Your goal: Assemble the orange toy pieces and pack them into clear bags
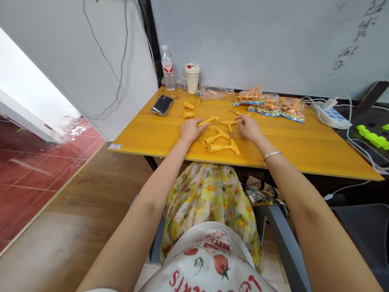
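Lying palm-down on a yellow tabletop [292,150], the left hand [193,130] and the right hand [249,127] are seen near the middle of the frame, with the fingers bent low. Neither hand is spread wide, but no firm grip can be made out, as the fingertips are partly hidden behind the backs of the hands. An orange plastic handle [207,120] lies with one end just beside the left hand. A second orange handle [228,124] is touching or almost touching the right fingers [238,119], and which it is cannot be told. A thin metal pin [231,134] is seen sticking out below it. Two more orange handles [214,138] [224,146] are placed between the wrists, close together. Two small orange cones [189,105] [188,114] stand left of the hands. A phone [162,104], a plastic bottle [167,67] and a cup [191,78] are found toward the table's far left corner. Plastic bags [249,96] [292,109] lie at upper right, their contents partly obscured by the wrapping.
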`<control>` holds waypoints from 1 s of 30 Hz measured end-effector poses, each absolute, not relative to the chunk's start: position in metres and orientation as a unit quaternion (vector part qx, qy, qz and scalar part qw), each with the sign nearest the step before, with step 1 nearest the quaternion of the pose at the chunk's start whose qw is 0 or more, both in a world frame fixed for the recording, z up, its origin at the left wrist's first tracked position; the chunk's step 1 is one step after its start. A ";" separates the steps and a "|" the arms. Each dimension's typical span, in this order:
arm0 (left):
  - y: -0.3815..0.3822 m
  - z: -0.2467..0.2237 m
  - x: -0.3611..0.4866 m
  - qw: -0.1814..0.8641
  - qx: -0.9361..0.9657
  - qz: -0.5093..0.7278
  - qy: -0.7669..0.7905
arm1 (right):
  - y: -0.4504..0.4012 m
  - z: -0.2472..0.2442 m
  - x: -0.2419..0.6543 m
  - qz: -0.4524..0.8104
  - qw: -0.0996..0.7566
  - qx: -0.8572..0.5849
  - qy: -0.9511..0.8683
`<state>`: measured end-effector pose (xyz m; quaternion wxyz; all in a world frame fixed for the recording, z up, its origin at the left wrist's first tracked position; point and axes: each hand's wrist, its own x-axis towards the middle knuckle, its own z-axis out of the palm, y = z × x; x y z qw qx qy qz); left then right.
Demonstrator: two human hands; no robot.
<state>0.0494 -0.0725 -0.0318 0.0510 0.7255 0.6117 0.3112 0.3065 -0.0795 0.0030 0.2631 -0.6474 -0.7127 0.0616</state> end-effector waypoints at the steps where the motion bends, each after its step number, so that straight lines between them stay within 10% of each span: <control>1: -0.071 -0.033 0.048 0.054 0.726 0.303 0.615 | -0.078 -0.001 0.310 0.058 0.253 -0.642 -0.722; 9: -0.057 -0.049 0.046 0.047 0.749 0.331 0.572 | -0.078 -0.015 0.309 -0.097 0.105 -0.567 -0.811; 25: -0.047 -0.046 0.050 0.156 0.828 0.299 0.447 | -0.061 -0.031 0.338 -0.081 0.201 -0.629 -0.746; 30: -0.037 -0.034 0.028 0.050 0.787 0.337 0.515 | -0.046 -0.036 0.326 -0.064 0.219 -0.600 -0.766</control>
